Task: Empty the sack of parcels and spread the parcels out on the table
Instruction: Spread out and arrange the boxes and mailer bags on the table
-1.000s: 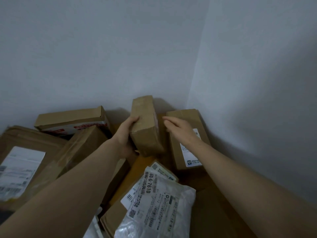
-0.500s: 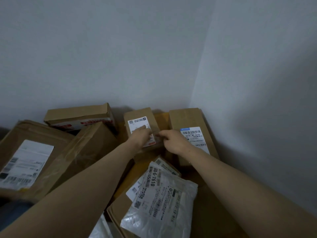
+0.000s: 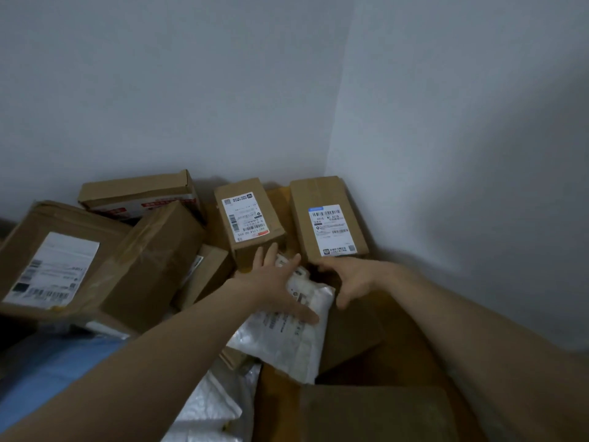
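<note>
Since white mailer (image 3: pixel 287 342) lies mid-pile under left hand (image 3: pixel 277 288), long axis near-to-far, left's closest: fingers spread flat on it, no pinch. Right hand (image 3: pixel 353 279) just right, loosely curled, seemingly empty, dim view tho.

Plain white back wall (image 3: pixel 159 90) & rt wall (image 3: pixel 462 122) meet at corner; shadows low down.

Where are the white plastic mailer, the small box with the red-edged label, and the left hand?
white plastic mailer (image 3: pixel 287 346), head view, its crinkled lower half
small box (image 3: pixel 244 217), head view, its white label
left hand (image 3: pixel 271 287), head view, its back
</note>
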